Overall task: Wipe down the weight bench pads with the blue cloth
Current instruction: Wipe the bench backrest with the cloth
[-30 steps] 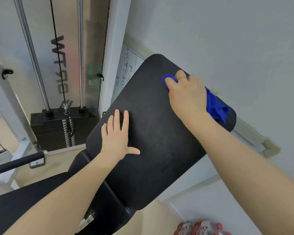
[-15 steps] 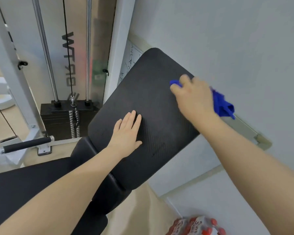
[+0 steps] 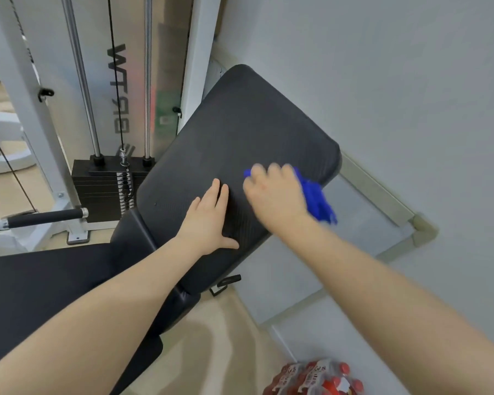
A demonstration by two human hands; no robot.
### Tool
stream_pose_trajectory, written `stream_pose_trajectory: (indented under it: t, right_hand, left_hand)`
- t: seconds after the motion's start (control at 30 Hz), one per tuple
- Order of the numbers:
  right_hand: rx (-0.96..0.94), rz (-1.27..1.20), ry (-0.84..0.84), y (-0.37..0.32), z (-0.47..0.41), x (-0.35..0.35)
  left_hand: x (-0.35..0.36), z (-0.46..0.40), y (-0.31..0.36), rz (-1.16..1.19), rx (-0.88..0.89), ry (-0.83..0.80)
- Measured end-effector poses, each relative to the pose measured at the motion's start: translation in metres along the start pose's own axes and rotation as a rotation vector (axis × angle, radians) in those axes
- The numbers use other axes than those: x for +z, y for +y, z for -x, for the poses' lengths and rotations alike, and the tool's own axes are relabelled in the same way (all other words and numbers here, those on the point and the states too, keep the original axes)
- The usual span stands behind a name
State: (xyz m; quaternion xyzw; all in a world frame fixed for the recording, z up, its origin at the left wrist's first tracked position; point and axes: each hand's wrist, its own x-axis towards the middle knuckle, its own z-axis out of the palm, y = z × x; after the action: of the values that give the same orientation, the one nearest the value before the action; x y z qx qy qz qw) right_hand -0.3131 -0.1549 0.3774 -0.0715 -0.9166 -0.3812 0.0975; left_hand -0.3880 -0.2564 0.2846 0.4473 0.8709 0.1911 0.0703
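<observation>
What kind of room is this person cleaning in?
Most likely a gym, perhaps a small or home one. A cable machine's weight stack stands on guide rods, a padded black bench backrest is being wiped with a blue cloth, and a foam-grip handle juts in.

A gym: weight stack [image 3: 106, 189], cable machine frame [image 3: 26, 109], padded bench [image 3: 234, 155].

Blue cloth [image 3: 315, 199] under my right hand [image 3: 274, 195], black back pad [image 3: 240, 132] with fine ribbed weave. Seat pad [image 3: 40, 280] plain black; weight stack [image 3: 97, 189] black, frame [image 3: 20, 81] white. Bottles [image 3: 320, 379] red with white labels.
</observation>
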Motion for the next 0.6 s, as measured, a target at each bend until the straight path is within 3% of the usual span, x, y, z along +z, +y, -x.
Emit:
stream_pose_trajectory:
  t: [0.07,0.13,0.3,0.43,0.53,0.6]
  right_hand:
    - [0.115,0.022,0.136,0.037,-0.010,0.000]
    - [0.187,-0.007,0.161,0.052,-0.011,0.003]
    - [0.162,-0.163,0.015,-0.014,0.034,0.012]
    - [-0.068,-0.271,-0.209,-0.039,0.066,0.011]
    - [0.025,-0.086,0.026,0.003,0.042,-0.003]
    - [0.154,-0.104,0.073,0.043,0.026,-0.010]
  left_hand:
    - [-0.001,0.002,0.002,0.012,-0.020,-0.015]
    - [-0.002,0.004,0.005,0.032,-0.039,-0.017]
    - [0.002,0.009,0.009,0.043,-0.062,-0.003]
    - [0.012,0.016,0.013,0.043,-0.100,0.023]
    - [0.009,0.016,0.017,0.059,-0.129,0.002]
    - [0.007,0.015,0.019,0.058,-0.152,-0.019]
